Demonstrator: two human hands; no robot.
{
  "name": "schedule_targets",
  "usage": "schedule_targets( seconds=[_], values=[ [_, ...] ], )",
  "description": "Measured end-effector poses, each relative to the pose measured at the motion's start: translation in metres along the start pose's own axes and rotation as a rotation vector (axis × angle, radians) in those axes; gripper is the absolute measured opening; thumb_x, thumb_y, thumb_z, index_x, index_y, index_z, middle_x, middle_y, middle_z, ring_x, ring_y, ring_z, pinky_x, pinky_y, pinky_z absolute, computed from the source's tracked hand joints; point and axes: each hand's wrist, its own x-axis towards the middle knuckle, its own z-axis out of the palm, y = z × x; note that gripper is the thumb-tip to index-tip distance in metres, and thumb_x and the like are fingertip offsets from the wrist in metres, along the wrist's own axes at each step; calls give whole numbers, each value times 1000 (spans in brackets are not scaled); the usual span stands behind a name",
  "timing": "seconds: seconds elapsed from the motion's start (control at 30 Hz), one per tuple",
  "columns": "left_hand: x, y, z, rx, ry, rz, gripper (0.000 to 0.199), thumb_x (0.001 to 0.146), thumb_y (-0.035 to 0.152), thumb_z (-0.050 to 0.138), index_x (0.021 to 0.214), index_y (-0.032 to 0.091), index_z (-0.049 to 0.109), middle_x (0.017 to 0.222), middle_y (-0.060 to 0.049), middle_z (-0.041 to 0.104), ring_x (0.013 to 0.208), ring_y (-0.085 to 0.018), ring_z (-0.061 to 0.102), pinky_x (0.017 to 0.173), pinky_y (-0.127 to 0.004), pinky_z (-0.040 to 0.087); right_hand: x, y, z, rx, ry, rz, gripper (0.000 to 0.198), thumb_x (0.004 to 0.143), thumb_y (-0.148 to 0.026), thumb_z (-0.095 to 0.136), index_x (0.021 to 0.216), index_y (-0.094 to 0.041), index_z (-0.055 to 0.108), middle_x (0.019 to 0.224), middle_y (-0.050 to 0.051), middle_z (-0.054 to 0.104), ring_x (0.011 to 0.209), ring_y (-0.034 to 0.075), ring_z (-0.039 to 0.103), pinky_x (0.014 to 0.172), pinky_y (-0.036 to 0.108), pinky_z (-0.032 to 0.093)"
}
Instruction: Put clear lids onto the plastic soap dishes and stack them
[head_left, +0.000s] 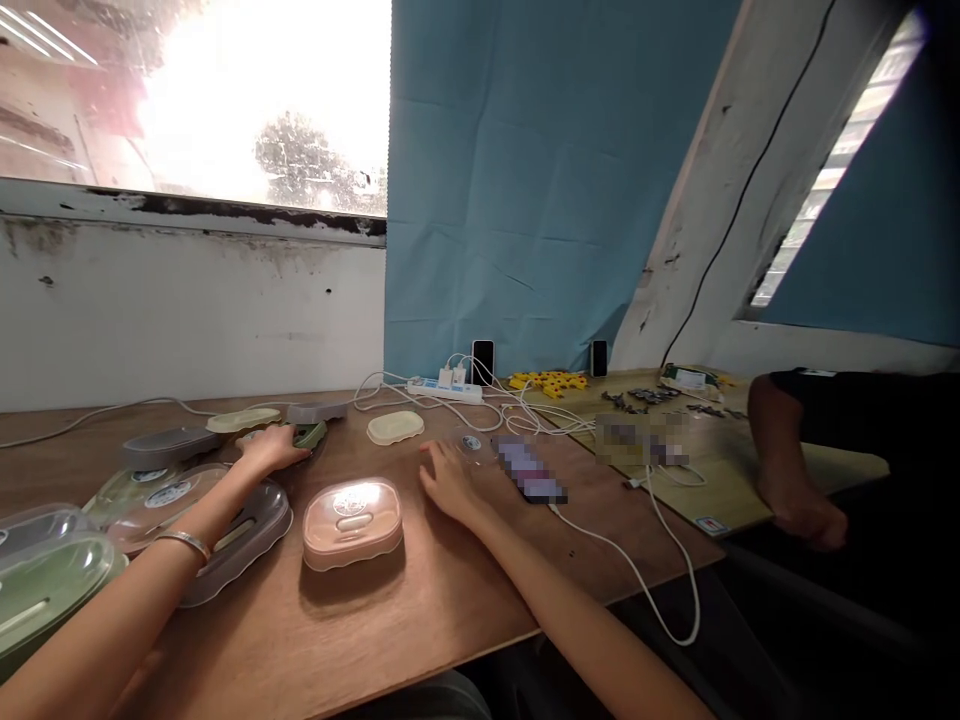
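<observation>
My left hand (271, 448) reaches over the pieces at the back left, its fingers closed at the edge of a small dark green plastic tray (311, 436); part of the grip is hidden. Flat on the table, my right hand (452, 482) has its fingers apart, beside a clear lid (474, 446) with a round sticker. Between my arms stands a pink oval box (352, 525) with a clear lid on it. A cream oval piece (395, 428) lies behind that box.
Several lidded boxes, among them a green box (52, 590) and a grey-brown box (251, 530), crowd the left. A phone (529, 468) with a cable lies right. Behind are a power strip (446, 389) and yellow pieces (547, 382). Another person's arm (780, 460) is at far right.
</observation>
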Motion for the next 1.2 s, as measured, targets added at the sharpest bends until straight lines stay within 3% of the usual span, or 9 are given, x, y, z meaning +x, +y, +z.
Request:
schedule_targets(
  seconds=[0.13,0.3,0.47,0.57,0.67,0.77,0.93,1.07,1.2],
  values=[
    [-6,12,-15,96,-35,-93,34,88,40,57,112,16,57,115,-8,59,103,-25,58,88,-46,48,25,8,20,1,-72,-20,30,87,-21,58,116,-14,54,118,9,56,110,24,52,96,44,41],
    [-16,27,-41,93,59,-73,38,84,44,60,111,17,59,118,-9,58,109,-27,53,94,-51,40,58,26,31,33,-146,-26,35,91,-32,56,122,-17,52,129,10,49,114,26,51,95,49,42],
    [-26,36,-75,-50,212,54,41,69,54,66,90,19,69,103,-12,63,98,-37,57,81,-47,43,56,14,34,150,-221,-112,25,90,-30,57,111,-16,59,120,8,56,114,25,51,98,50,39],
    [-28,42,-82,-219,280,191,45,72,62,56,88,22,69,98,-7,64,87,-29,61,74,-37,45,44,4,35,273,-245,-177,21,83,-17,64,104,-17,63,111,5,61,108,21,54,97,43,40],
    [-22,49,-64,-387,261,330,46,78,61,51,94,21,67,104,-4,62,84,-21,61,73,-32,48,37,4,37,389,-215,-164,24,75,-5,64,96,-15,64,105,4,61,98,18,57,89,36,44],
    [-9,54,-30,-468,176,427,37,85,49,55,99,16,63,111,-7,60,90,-19,61,79,-35,50,37,15,40,480,-153,-77,24,73,-9,65,96,-15,60,103,5,60,93,18,58,84,35,46],
    [17,50,19,-439,-23,517,26,89,33,58,107,15,59,113,-7,60,97,-21,60,83,-42,51,40,30,48,589,-121,66,71,62,-33,79,122,-16,45,121,13,54,105,24,56,88,40,46],
    [29,42,32,-376,-162,585,28,89,31,58,113,16,57,121,-8,57,106,-24,57,89,-45,48,45,30,55,625,-136,90,99,54,-39,84,136,-18,33,136,16,45,121,28,47,100,43,37],
    [34,31,32,-328,-246,599,30,89,30,58,116,17,56,127,-9,53,111,-25,54,92,-48,46,49,34,55,624,-155,107,98,58,-36,84,139,-20,32,131,14,52,120,29,49,103,47,34]
  ],
)
